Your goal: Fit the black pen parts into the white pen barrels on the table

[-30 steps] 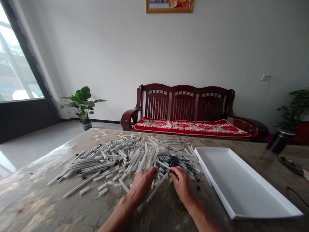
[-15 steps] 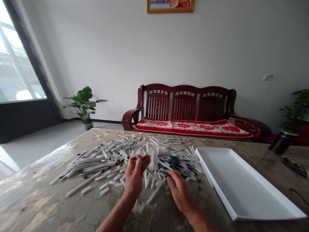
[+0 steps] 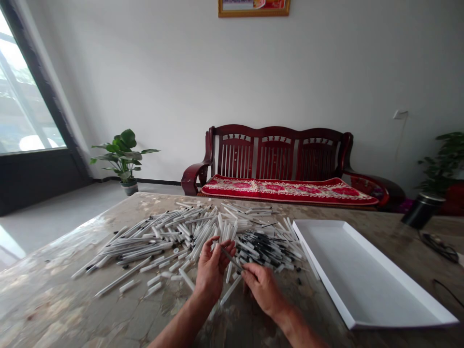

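A slim grey pen (image 3: 231, 258) slants down to the right between my two hands, above the table. My left hand (image 3: 212, 273) is closed on its upper end with thumb and fingers. At its lower end, the thumb and forefinger of my right hand (image 3: 266, 289) are pinched together; any small part between them is hidden. Beyond my hands lies a wide heap of white pen barrels (image 3: 145, 244) and loose caps (image 3: 154, 288). Right of the left hand is a pile of black-and-clear pen pieces (image 3: 266, 247).
A shallow white tray (image 3: 366, 270) lies on the right of the stone-patterned table (image 3: 119, 321). Further right are a black cylinder (image 3: 422, 211) and a dark cable (image 3: 440, 249). Behind the table stands a dark red wooden bench (image 3: 277, 154); a potted plant (image 3: 125, 154) is at left.
My left hand has shifted slightly right, carrying the pen. My right hand has come left and up, so its fingertips now meet the pen's lower end.
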Available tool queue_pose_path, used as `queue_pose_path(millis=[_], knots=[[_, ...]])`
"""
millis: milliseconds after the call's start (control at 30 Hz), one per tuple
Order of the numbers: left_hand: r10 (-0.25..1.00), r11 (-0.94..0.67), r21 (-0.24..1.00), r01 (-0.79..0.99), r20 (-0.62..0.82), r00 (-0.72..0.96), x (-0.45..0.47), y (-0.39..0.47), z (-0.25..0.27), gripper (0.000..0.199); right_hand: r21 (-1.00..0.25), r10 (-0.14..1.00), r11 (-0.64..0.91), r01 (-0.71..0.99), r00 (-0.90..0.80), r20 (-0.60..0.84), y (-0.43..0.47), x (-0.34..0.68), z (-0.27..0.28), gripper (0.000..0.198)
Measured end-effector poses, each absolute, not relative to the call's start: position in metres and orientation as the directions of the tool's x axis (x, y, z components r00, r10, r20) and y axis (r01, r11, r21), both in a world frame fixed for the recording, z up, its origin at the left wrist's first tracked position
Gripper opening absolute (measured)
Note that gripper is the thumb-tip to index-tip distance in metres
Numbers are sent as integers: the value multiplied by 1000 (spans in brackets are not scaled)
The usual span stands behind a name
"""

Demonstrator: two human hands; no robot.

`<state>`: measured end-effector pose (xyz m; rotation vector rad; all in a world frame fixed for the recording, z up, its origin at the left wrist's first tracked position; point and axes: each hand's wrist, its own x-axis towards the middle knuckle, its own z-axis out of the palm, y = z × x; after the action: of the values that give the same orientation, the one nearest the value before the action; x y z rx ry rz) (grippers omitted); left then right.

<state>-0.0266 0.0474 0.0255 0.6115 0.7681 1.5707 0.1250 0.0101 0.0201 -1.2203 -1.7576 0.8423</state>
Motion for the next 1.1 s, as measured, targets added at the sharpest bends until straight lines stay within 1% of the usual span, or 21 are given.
queue_pose_path(millis=[67, 133, 200, 267, 333, 400, 467, 533, 600, 667, 700, 767, 833, 900, 967, 1000, 1033, 1100], knots=[[987, -66, 755, -652, -46, -153, -27, 47, 26, 44, -793, 938, 346, 502, -174, 299, 11, 126, 21, 25], [984, -69, 740, -669, -62, -170, -27, 48, 27, 43, -686, 913, 394, 611, -178, 366, 12, 127, 21, 20], [978, -67, 729, -682, -87, -189, -28, 48, 28, 42, -571, 878, 439, 693, -196, 436, 12, 128, 20, 21], [972, -63, 723, -688, -112, -207, -29, 49, 29, 41, -487, 845, 469, 737, -214, 491, 13, 128, 18, 23], [967, -60, 720, -691, -131, -220, -30, 49, 30, 40, -454, 828, 483, 749, -221, 515, 13, 127, 17, 24], [965, -58, 715, -697, -140, -223, -31, 50, 31, 38, -494, 837, 480, 725, -210, 506, 13, 126, 18, 24], [968, -49, 707, -705, -140, -208, -32, 50, 34, 35, -629, 884, 436, 644, -176, 433, 12, 124, 20, 21], [979, -15, 701, -713, -133, -152, -32, 48, 38, 32, -818, 949, 316, 481, -159, 273, 11, 124, 22, 23], [992, 56, 702, -710, -121, -41, -31, 46, 42, 31, -952, 977, 139, 273, -194, 87, 10, 124, 22, 29], [991, 136, 717, -684, -102, 91, -29, 43, 44, 33, -995, 968, -8, 104, -248, -34, 9, 125, 19, 33], [985, 168, 729, -663, -92, 148, -28, 41, 44, 35, -997, 960, -62, 51, -270, -74, 9, 126, 18, 35], [974, 197, 757, -623, -79, 212, -25, 39, 41, 39, -991, 947, -132, 8, -296, -128, 8, 127, 16, 39], [977, 181, 775, -605, -74, 198, -22, 38, 37, 42, -988, 944, -155, 20, -293, -154, 9, 126, 16, 40], [989, 141, 775, -616, -77, 129, -19, 39, 32, 44, -991, 960, -108, 76, -253, -124, 10, 124, 16, 39], [995, 100, 762, -640, -87, 52, -16, 40, 28, 45, -977, 982, 36, 209, -189, -4, 11, 123, 19, 37], [995, 86, 754, -651, -94, 23, -15, 41, 26, 46, -943, 984, 131, 307, -159, 85, 11, 122, 21, 36], [995, 77, 746, -661, -102, 1, -15, 42, 25, 47, -883, 974, 222, 414, -140, 179, 11, 121, 22, 34], [993, 64, 731, -680, -117, -32, -14, 42, 24, 47, -720, 929, 357, 595, -143, 342, 10, 120, 24, 30]])
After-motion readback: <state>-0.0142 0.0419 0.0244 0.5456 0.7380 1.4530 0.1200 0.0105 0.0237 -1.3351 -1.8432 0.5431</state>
